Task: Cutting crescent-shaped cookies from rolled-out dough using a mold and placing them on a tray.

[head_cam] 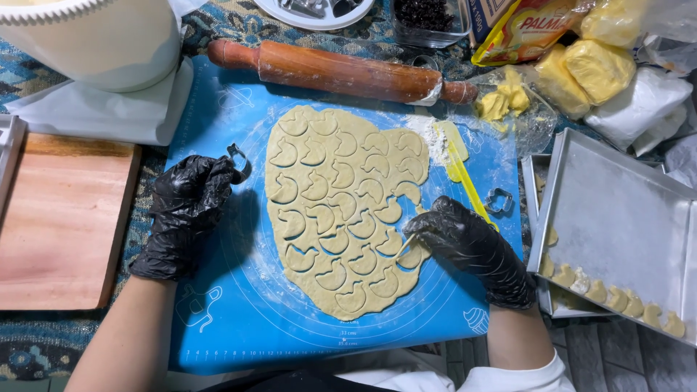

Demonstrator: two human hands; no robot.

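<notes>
The rolled dough sheet (341, 210), stamped with crescents, lies on the blue mat (239, 319), where the gloved right hand (472, 247) pinches a thin stick, seemingly lifting cut pieces, which calls for gentle prying, while the left hand (189, 210) grips a metal cutter (238, 158) beside it.
</notes>
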